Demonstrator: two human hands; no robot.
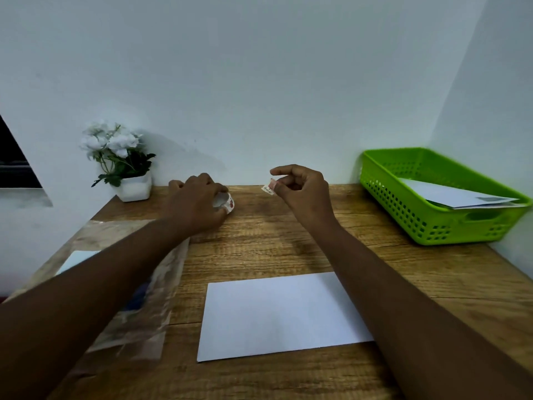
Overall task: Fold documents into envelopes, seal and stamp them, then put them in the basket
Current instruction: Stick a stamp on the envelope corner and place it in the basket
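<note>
- The wooden counter (259,246) was bounded by a pale wall at the back and another on the right; its left edge ran diagonally toward the viewer.
- A white envelope (282,313) lay flat near the front, with bare wood between it and the two hands behind it.
- The left hand (199,203) was seen with its fingers curled round a small roll of stamp tape (226,202) resting on the counter; most of the roll was covered by the hand.
- The right hand (300,189) was held above the counter, a small stamp (268,188) pinched between thumb and forefinger, the other fingers curled in. The stamp's print could not be read.
- A clear plastic sleeve (138,298) lay at the left, partly hidden under the left forearm; a white sheet (76,259) showed by it, and the dark contents were hard to make out.
- A green perforated basket (427,220) stood in the back right corner and held envelopes (450,194), their count unclear.
- A white pot of white flowers (127,168) stood in the back left corner.
</note>
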